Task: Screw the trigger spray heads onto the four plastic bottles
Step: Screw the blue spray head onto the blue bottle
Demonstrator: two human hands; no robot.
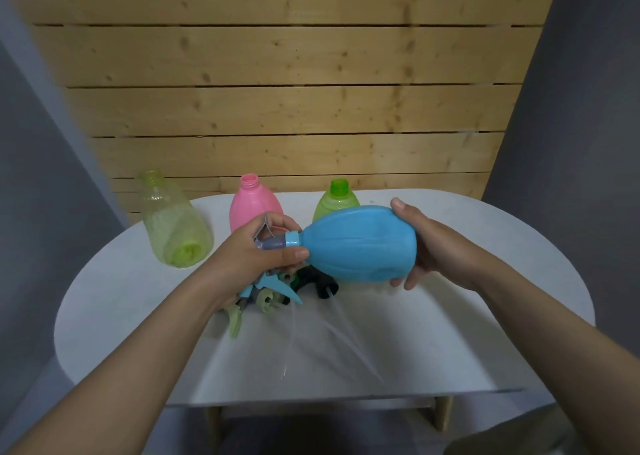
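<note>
The right hand [438,247] grips the blue bottle [360,243] sideways above the table [450,333], left hand [256,257] clamped on its spray head [272,241].

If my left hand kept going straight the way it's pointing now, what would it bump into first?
The left hand points right, at the blue bottle it already touches at the neck, so the bottle comes first; the right hand holds the bottle's far end.

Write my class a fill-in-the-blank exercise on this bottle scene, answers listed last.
1. The right hand holds the ____ bottle by its base.
2. The left hand grips a spray head at that bottle's ____.
3. The pink bottle stands ____ on the table.

Answers: blue; neck; upright
</note>
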